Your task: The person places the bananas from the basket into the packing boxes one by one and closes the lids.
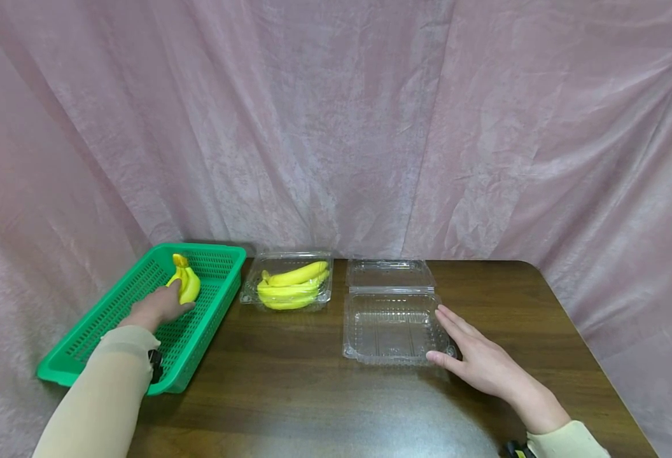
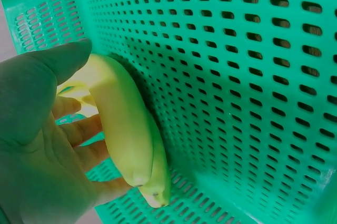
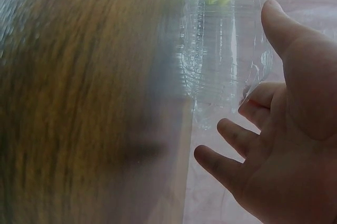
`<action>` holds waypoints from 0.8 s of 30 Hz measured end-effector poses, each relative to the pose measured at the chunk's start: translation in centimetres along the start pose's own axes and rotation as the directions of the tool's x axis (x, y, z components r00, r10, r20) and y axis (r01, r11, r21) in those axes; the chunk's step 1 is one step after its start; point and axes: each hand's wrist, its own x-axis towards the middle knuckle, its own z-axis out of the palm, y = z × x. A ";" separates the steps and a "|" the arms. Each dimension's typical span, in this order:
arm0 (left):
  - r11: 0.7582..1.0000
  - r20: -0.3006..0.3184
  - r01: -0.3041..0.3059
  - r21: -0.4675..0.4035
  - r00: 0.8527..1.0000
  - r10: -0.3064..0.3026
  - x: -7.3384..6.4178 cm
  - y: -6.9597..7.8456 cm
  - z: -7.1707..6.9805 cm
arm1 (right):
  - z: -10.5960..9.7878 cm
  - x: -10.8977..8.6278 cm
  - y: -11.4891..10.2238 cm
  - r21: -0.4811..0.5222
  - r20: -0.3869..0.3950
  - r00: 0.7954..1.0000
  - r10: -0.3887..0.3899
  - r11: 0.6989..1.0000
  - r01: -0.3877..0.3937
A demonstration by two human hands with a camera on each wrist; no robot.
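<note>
Inside the green basket [image 1: 212,318], my left hand [image 1: 161,304] is at a bunch of yellow bananas [image 1: 189,287]. In the left wrist view its fingers [image 2: 87,129] reach behind the bananas [image 2: 126,124], their tips partly hidden, and the thumb is spread near the bunch's upper end. My right hand [image 1: 485,362] is at the right side of a clear plastic clamshell box [image 1: 393,327], whose lid lies folded back. Its fingers are extended and the thumb stands apart; in the right wrist view the box's plastic corner [image 3: 255,84] overlaps the forefinger.
Left of the unfolded box, another clear box [image 1: 324,294] holds yellow bananas [image 1: 293,289] with its lid over them. Both boxes are on a brown wooden table [image 1: 290,401], and a pink curtain [image 1: 336,127] hangs behind its far edge.
</note>
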 end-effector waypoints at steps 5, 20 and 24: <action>1.000 -0.005 -0.018 -0.001 1.000 0.018 -0.1 0.2 -0.1 | 0.0 0.1 0.0 -0.003 -0.001 1.000 0.000 1.000 0.000; 0.999 0.032 0.032 -0.028 0.999 -0.031 -0.4 -0.7 -0.5 | -0.1 0.1 -0.1 0.005 0.006 1.000 0.006 1.000 -0.006; 0.998 0.034 0.046 -0.041 0.998 -0.044 -0.5 -0.8 -0.3 | 0.0 0.1 -0.1 0.005 0.006 1.000 0.007 1.000 -0.007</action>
